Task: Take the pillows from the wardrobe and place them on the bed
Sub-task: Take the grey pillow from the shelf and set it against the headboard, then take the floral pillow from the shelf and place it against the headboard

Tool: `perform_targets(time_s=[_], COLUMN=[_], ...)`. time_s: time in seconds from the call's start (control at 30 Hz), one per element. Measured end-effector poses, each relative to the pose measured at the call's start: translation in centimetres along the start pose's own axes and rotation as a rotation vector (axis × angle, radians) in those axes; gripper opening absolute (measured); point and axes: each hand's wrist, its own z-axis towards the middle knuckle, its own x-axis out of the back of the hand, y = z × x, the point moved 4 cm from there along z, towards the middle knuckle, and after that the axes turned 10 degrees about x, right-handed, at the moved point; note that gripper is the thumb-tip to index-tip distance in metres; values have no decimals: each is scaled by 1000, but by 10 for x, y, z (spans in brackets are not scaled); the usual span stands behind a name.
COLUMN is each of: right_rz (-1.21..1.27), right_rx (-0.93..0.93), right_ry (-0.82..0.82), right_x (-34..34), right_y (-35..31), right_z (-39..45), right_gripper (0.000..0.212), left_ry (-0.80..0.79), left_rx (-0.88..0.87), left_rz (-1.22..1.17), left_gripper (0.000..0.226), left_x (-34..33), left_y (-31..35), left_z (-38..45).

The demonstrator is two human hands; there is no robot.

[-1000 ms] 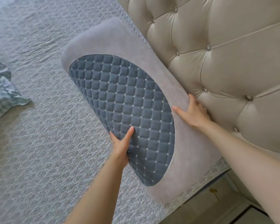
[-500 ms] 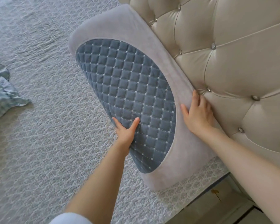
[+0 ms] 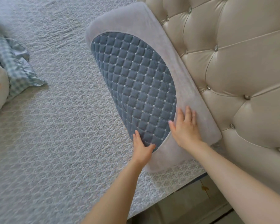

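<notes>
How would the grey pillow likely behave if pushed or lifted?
The grey pillow probably holds its shape: its edges stay straight and blocky along the headboard. It likely resists sliding, given its plush cover on the textured bedspread. Flat and low, it seems unlikely to tip.

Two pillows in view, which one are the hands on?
The grey pillow with the blue quilted panel, leaning against the headboard; left hand and right hand lie on it. The checked pillow lies untouched at far left.
</notes>
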Motion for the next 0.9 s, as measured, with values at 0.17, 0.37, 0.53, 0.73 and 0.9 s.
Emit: perform_targets(time_s=[0.17, 0.37, 0.53, 0.73, 0.9], right_rz=[84, 104, 155, 61, -68], right_rx=[160, 354, 565, 849, 1097], right_ry=[-170, -220, -264, -368, -447], right_x=[4, 17, 13, -13, -42], right_y=[-31, -77, -142, -238, -327], right_z=[-47, -109, -164, -237, -306], right_gripper=[58, 48, 43, 40, 38], left_ry=[-98, 211, 381, 712, 940], left_rx=[43, 96, -11, -52, 13], left_rz=[-29, -287, -233, -222, -461], left_gripper=[63, 46, 37, 33, 25], left_x=[5, 57, 107, 174, 210], left_y=[-26, -69, -113, -201, -298], left_z=[-55, -113, -178, -268, -346])
